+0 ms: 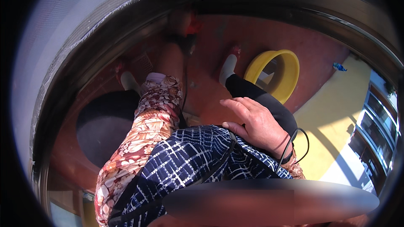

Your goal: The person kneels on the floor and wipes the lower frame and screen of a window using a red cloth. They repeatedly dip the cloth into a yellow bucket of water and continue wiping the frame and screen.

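My left hand (180, 22) reaches forward into deep shadow at the top of the view. A dark band circles its wrist, and a thin black cable (185, 85) hangs from there. Something red (193, 27) shows right beside the fingers; the dimness hides whether they hold it. Palm down, my right hand (256, 120) hovers or rests near my right thigh, its thumb apart from the fingers and nothing in it. Under that thumb lies the dark blue checked cloth (186, 154) of my apron or top. A floral sleeve (151, 116) covers my left arm.
A yellow plastic basin (291, 69) stands on the reddish floor (208, 97) by my right foot. Farther right lies a small blue wrapper (339, 66). Pale mesh fabric (72, 15) with a frayed edge curves across the upper left. Sunlit yellow ground (334, 110) borders the floor.
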{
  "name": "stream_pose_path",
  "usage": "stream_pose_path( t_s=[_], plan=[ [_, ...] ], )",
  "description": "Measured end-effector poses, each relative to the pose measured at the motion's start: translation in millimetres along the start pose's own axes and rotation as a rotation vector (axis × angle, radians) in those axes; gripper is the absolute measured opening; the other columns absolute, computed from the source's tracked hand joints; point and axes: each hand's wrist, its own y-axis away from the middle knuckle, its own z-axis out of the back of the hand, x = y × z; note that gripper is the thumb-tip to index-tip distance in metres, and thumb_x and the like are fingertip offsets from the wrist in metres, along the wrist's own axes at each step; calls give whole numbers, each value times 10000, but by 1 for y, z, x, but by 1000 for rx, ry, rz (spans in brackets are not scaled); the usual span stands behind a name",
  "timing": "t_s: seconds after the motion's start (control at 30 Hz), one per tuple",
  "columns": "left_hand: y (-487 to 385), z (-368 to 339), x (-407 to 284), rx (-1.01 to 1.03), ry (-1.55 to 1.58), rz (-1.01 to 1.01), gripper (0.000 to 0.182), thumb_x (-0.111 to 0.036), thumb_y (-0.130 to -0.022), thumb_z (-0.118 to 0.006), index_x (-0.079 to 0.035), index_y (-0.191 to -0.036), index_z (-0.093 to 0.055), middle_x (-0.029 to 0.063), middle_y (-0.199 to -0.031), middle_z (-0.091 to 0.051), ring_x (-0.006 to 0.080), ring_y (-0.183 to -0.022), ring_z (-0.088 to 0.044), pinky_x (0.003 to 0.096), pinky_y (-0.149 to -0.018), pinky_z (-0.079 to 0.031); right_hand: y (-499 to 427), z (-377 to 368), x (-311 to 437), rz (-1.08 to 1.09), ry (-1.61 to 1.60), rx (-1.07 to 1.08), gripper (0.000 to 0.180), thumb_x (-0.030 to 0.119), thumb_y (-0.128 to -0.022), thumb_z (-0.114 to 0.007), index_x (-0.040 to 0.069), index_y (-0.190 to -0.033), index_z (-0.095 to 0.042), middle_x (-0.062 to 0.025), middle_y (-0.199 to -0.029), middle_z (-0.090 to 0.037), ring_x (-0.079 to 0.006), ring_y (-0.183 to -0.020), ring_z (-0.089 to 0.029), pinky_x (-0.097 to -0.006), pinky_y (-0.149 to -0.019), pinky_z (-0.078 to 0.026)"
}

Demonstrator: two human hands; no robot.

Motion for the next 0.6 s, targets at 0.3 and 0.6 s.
stream_pose_path(
  t_s=[0.3,0.6],
  plan=[
    [18,-8,-16,-213,-301,45,278,-328,-925,-609,-94,-863,-746,150,-887,-740,371,-776,-709,520,-672,-561,2,2,4,-27,-6,27,468,276,-926,-724,1,-1281,-591,-187,-1147,-669,-354,-1066,-651,-429,-943,-538],
    [-10,9,-21,97,-466,-22,326,-323,-959,-554,-90,-1079,-748,198,-1084,-731,373,-976,-709,507,-876,-547,2,0,2,-22,-9,18,455,277,-937,-714,3,-1278,-591,-185,-1139,-668,-354,-1060,-651,-426,-939,-540]
  ],
)
